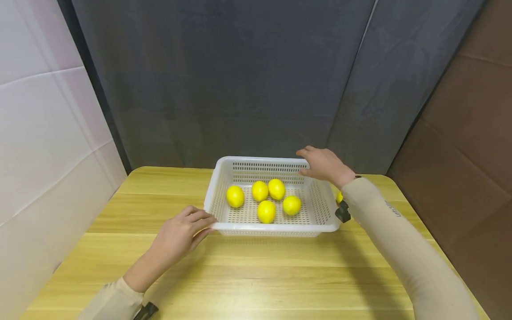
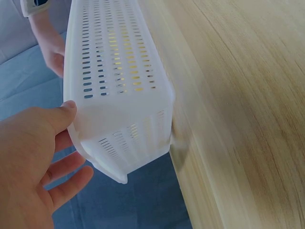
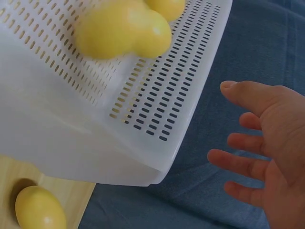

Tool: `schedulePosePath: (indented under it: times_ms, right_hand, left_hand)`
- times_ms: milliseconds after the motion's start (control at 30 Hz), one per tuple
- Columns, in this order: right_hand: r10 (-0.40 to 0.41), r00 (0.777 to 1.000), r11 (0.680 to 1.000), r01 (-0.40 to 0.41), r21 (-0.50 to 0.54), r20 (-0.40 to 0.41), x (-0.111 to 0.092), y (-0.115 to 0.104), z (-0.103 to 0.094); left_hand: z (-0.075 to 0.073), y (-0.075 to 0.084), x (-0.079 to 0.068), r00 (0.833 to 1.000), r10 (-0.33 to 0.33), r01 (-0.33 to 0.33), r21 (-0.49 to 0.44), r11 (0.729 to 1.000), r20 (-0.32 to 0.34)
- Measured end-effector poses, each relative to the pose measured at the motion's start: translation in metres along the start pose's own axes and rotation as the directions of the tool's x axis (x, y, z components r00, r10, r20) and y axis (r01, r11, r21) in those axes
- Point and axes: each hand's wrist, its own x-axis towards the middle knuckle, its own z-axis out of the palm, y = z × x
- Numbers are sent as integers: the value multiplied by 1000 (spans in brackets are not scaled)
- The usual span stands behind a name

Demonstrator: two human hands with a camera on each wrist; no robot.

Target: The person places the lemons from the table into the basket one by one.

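Observation:
A white slotted plastic basket [image 1: 272,228] stands on the wooden table with several yellow lemons [image 1: 266,212] spread over its floor. My left hand [image 1: 182,231] holds the near left corner of its rim, thumb [image 2: 69,106] on the near side and fingers round the end. Over the far right part of the basket reaches my right hand [image 1: 322,164]. Its fingers [image 3: 238,164] are spread and apart from the rim in the right wrist view, with nothing in them. One more lemon [image 3: 40,208] lies on the table to the basket's right, mostly hidden by the right forearm in the head view.
The wooden table [image 1: 248,284] ends just behind the basket, where a dark grey cloth wall [image 1: 224,89] hangs. A white panel [image 1: 48,111] stands on the left and a brown one [image 1: 472,111] on the right.

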Motion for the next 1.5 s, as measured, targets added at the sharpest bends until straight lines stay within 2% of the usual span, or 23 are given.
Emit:
schedulePosePath:
  times_ms: [1067,1500]
  right_hand:
    - [-12,1000,1000,12,7,-1,-5,6,3]
    - [-35,999,999,35,12,-27,-20,13,-5]
  left_hand:
    - [1,-1,1,1000,-5,5,5,1000,-1]
    - [1,-2,1,1000,-3,3,-2,1000,5]
